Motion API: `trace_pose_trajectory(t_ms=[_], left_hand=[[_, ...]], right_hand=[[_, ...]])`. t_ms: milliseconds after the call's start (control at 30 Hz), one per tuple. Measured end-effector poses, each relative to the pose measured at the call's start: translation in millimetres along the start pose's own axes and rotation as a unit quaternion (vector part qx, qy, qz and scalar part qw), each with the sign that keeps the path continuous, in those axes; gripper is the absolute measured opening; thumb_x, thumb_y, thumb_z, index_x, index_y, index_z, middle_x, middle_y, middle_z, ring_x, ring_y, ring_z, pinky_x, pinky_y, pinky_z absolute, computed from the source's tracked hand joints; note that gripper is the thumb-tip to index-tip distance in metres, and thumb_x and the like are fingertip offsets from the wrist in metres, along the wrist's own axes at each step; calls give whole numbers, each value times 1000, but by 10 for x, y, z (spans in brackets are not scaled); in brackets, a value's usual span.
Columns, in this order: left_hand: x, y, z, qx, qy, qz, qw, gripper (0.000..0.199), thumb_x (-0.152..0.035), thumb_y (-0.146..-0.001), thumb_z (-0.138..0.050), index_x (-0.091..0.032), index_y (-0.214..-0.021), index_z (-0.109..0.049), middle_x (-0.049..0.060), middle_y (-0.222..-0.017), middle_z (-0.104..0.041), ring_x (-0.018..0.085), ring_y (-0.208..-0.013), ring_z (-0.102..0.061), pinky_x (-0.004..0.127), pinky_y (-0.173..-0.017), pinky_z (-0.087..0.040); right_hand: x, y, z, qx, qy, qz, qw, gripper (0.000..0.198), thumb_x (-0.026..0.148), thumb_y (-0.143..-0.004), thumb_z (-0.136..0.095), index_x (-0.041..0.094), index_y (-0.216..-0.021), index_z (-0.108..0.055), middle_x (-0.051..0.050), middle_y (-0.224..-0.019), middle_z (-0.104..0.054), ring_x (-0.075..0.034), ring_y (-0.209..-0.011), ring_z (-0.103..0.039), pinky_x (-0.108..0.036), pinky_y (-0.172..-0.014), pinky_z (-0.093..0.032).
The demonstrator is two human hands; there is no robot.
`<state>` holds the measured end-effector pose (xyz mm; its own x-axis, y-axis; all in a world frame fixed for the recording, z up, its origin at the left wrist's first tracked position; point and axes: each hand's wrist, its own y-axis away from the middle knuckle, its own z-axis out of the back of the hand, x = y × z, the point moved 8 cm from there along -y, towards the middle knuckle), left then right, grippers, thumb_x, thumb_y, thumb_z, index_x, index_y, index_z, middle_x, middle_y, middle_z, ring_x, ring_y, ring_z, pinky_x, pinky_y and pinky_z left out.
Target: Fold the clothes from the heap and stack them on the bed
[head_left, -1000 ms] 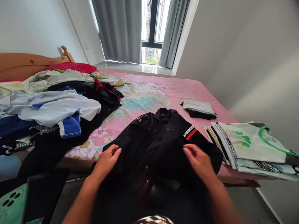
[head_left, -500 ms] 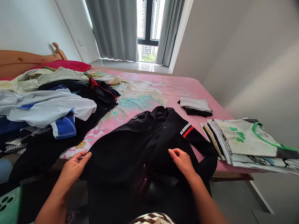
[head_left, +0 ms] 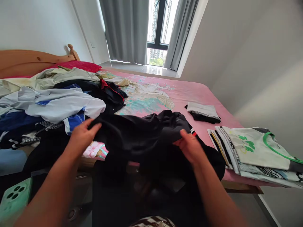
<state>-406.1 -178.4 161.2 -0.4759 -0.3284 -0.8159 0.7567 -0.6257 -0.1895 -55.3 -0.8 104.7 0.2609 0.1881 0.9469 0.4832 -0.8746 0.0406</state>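
Here's the left hand (head_left: 82, 135), thumb and fingers pinching the edge of the black top (head_left: 132, 132), and that corner is up off the bed (head_left: 189, 91)! Over on the other side the right hand (head_left: 190, 146) has thumb and fingers pressed together on the same cloth, a bit blurred, just beside the red sleeve mark (head_left: 194, 133). The top hangs between both hands, its far part lying on the near side of the bed, and the raised cloth blocks the view of what lies behind it. To the left, a loose clothes pile (head_left: 63, 104) crowds close to the left hand; to the right, a folded stack (head_left: 248, 148) sits near the top's sleeve, with a smaller grey-and-black stack (head_left: 203, 110) beyond. A green phone (head_left: 16, 194) shows low at the left, near the left forearm
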Motion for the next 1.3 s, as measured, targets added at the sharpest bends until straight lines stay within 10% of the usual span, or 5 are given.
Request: trace_pose_trajectory(t_ms=[233, 433, 600, 1000, 1300], left_hand=[[-1336, -67, -520, 1, -73, -295, 953, 28, -32, -82, -56, -19, -103, -67, 1, -96, -67, 17, -92, -60, 29, -88, -45], [-393, 432, -1889, 264, -152, -240, 922, 35, -17, -77, -58, -24, -110, -66, 4, -99, -65, 17, -90, -62, 27, -83, -47], [217, 734, -2066, 237, -116, -192, 945, 30, -16, -81, -55, -22, -108, -65, 5, -97, -63, 18, -95, -59, 29, -85, -46], [499, 747, -1463, 75, 65, 24, 995, 26, -42, -78, -59, -27, -97, -70, -2, -70, -68, 14, -65, -62, 24, -65, -47], [621, 927, -1695, 70, 368, 166, 912, 43, -48, -78, -58, -17, -106, -52, 9, -89, -71, 20, -82, -69, 30, -66, -53]], right_hand=[[568, 50, 495, -167, -181, 110, 963, 22, 44, -84, -54, 24, -89, -61, -1, -88, -71, -20, -96, -65, -43, -86, -51], [-492, 204, 802, -172, 6, -84, 981, 37, 49, -79, -60, 20, -102, -61, -7, -93, -70, -18, -81, -66, -31, -69, -53], [-353, 220, 494, -103, 256, 60, 959, 28, 44, -82, -58, 20, -95, -64, -6, -93, -68, -19, -90, -62, -33, -80, -49], [-774, -1331, -141, 78, 770, 59, 631, 48, 33, -78, -62, 15, -122, -53, -16, -124, -56, -32, -124, -42, -58, -108, -11], [-678, -107, -471, 289, 464, 49, 836, 18, 31, -84, -52, 21, -94, -63, -1, -90, -64, -17, -84, -59, -27, -75, -44]])
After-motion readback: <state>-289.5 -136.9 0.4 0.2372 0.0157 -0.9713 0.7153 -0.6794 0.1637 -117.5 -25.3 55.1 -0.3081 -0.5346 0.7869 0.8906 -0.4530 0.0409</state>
